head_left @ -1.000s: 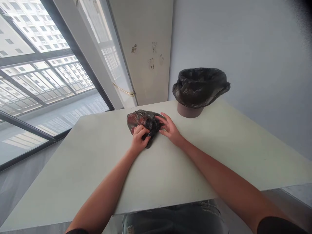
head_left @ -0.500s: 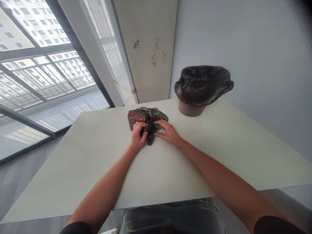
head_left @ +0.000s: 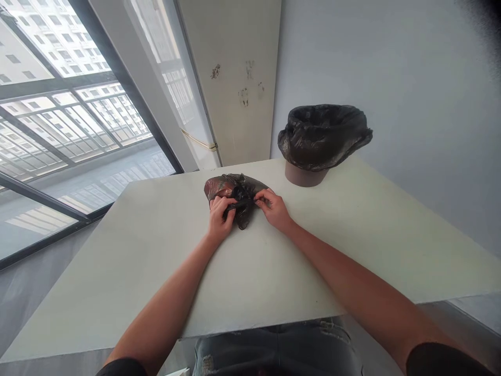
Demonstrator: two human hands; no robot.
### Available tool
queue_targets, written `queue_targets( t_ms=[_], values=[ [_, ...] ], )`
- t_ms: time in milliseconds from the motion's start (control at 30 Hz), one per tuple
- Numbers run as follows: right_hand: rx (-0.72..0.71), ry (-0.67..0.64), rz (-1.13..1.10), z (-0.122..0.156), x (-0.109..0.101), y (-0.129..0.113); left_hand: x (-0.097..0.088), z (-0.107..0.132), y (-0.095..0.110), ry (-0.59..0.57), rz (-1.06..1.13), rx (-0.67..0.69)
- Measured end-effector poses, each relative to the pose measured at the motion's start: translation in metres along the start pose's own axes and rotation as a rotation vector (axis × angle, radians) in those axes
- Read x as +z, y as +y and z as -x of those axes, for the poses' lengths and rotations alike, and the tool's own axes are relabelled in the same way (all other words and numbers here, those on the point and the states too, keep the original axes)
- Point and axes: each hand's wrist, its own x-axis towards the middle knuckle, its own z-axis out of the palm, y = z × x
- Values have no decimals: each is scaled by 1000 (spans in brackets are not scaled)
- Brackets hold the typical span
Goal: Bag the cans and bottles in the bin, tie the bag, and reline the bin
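A filled black plastic garbage bag (head_left: 245, 188) lies on the white table, with something reddish showing through its thin film on the left. Its gathered, twisted neck points toward me. My left hand (head_left: 221, 216) is closed around the left side of that gathered plastic. On the other side, my right hand (head_left: 274, 210) pinches a bit of the bag between thumb and fingertips. The loose end of the plastic hangs down between both hands onto the tabletop. What exactly is inside the bag cannot be made out.
A brown trash bin (head_left: 305, 176) lined with a black bag (head_left: 324, 138) stands at the back right of the table (head_left: 266, 277), near the wall. A stained pale panel (head_left: 235, 94) rises behind the table. Large windows (head_left: 74, 104) are on the left.
My right hand has gone from spread fingers beside the knot to a pinch, pulling plastic out to the right. The dark film now stretches over the bag's right side. My left hand stays nearly put.
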Motion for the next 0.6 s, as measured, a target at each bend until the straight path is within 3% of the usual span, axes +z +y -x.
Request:
queue_targets(
  t_ms=[100, 300, 600],
  values=[
    [0, 48, 36, 1, -1, -1, 0, 0, -2, 91, -1, -35],
    [-16, 168, 99, -3, -7, -2, 1, 4, -15, 360, 64, -228],
    [-23, 249, 103, -5, -9, 6, 3, 4, -24, 482, 121, -340]
  ],
)
